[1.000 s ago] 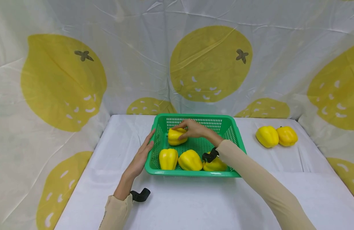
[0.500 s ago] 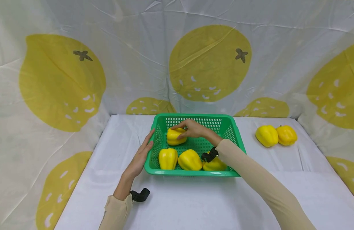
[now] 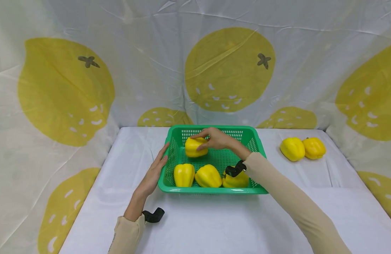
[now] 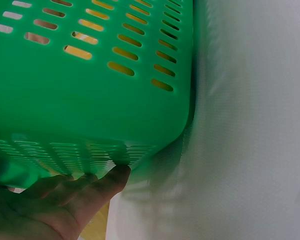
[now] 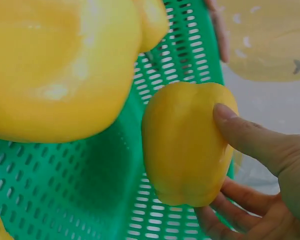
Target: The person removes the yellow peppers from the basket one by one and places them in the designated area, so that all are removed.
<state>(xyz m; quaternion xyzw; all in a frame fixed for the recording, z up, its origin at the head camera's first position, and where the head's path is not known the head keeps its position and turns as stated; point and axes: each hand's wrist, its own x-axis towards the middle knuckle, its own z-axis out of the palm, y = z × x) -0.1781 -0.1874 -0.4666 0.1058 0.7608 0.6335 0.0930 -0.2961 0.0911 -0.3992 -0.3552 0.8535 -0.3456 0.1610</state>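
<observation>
My right hand curls thumb and fingers round a yellow pepper at the green basket's far left corner; my left hand, fingers straight, steadies the side. Glossy, likely light and slippery — best held across its broad shoulders

The head camera looks forward and down from 6 o'clock over the white cloth-covered worktop, taking in the whole green perforated plastic basket. The left wrist camera sits very near that basket's outer wall at its 9 o'clock side. The right wrist camera looks closely inside it at a glossy yellow bell pepper, also seen from the head.
</observation>
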